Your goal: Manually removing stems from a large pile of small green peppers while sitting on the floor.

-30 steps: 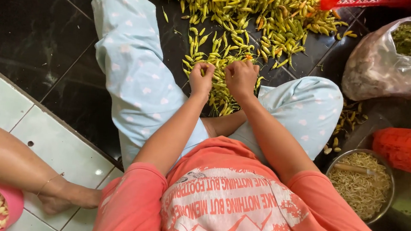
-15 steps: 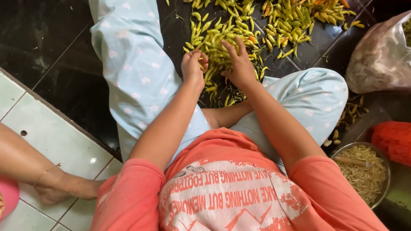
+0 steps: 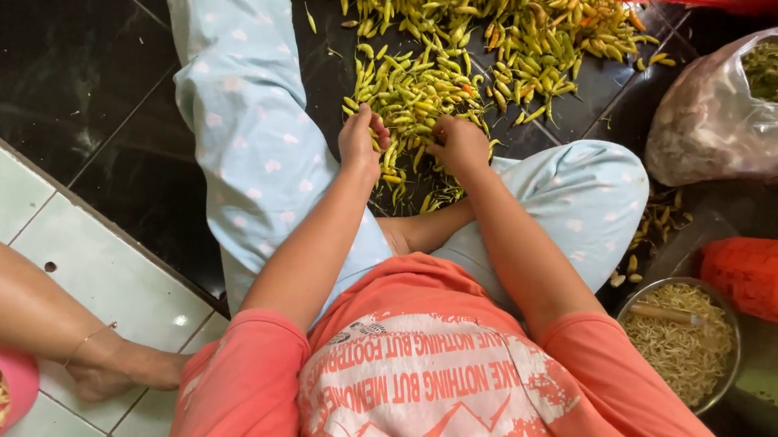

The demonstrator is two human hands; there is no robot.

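Observation:
A big pile of small green and yellow chili peppers [image 3: 484, 19] is spread on the black tiled floor between my legs in light blue trousers. My left hand [image 3: 361, 140] and my right hand [image 3: 458, 146] sit close together at the pile's near edge. Their backs face up and the fingers curl down. Each hand pinches a chili pepper [image 3: 409, 106] from the small heap in front of it; the fingertips are partly hidden among the peppers.
A clear plastic bag [image 3: 721, 127] holding green stems lies at the right. Below it are a metal bowl [image 3: 632, 313] of pale stems and an orange object [image 3: 773, 279]. Another person's leg and foot [image 3: 37, 318] rest on the white tiles beside a pink bowl [image 3: 22, 378] of garlic cloves.
Both hands stay at the near edge of the pile, with small finger movements. The view has shifted slightly.

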